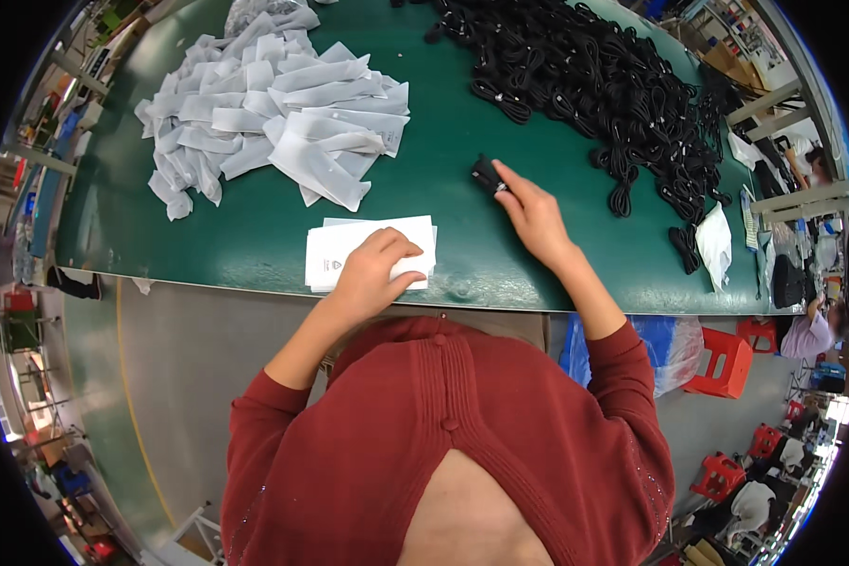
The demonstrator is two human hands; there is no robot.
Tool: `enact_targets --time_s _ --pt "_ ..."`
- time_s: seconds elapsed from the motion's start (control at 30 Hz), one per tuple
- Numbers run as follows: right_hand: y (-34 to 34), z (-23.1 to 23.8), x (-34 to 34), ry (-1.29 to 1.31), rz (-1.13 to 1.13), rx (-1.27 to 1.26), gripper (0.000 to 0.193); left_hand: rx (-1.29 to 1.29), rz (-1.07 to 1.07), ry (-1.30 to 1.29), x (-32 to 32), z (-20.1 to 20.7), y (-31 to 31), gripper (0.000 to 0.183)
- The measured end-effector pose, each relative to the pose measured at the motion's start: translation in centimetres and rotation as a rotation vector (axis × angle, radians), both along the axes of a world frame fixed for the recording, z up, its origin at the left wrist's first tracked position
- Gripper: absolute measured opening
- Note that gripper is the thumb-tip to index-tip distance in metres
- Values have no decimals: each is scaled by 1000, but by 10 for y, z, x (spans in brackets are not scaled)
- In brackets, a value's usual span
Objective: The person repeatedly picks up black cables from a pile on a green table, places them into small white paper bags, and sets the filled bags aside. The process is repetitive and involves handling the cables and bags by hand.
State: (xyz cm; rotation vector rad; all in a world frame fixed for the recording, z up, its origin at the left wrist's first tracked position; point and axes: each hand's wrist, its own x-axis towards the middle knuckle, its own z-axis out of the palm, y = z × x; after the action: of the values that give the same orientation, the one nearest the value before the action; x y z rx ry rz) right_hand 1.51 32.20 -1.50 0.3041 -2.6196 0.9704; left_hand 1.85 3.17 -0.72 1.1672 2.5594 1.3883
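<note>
Right hand (538,219) pinches black cable bundle (486,176) out front; left hand (374,272), half-open, rests atop white packet stack (326,249).

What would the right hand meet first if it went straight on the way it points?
Probably the right edge of the white pouch pile, across green tabletop; the black cable bundle in the right hand would lead. Hand height is unclear.

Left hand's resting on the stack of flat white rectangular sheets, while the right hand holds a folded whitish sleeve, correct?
The held item is wrong: the head view shows the right hand holding a bundled black cable. The left hand does rest on the stack of flat white rectangular sheets.
</note>
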Motion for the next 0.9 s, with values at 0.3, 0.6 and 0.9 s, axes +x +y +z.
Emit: enact_targets --time_s 0.3,0.6,0.9 --pt "-44 36 50 -4 250 103 44 89 192 -217 8 -17 6 7" --pt "-40 36 48 -138 429 147 33 244 139 -297 4 -12 0 5" --pt "-36 15 36 -1217 305 -922 28 184 -66 -126 5 0 1 10"
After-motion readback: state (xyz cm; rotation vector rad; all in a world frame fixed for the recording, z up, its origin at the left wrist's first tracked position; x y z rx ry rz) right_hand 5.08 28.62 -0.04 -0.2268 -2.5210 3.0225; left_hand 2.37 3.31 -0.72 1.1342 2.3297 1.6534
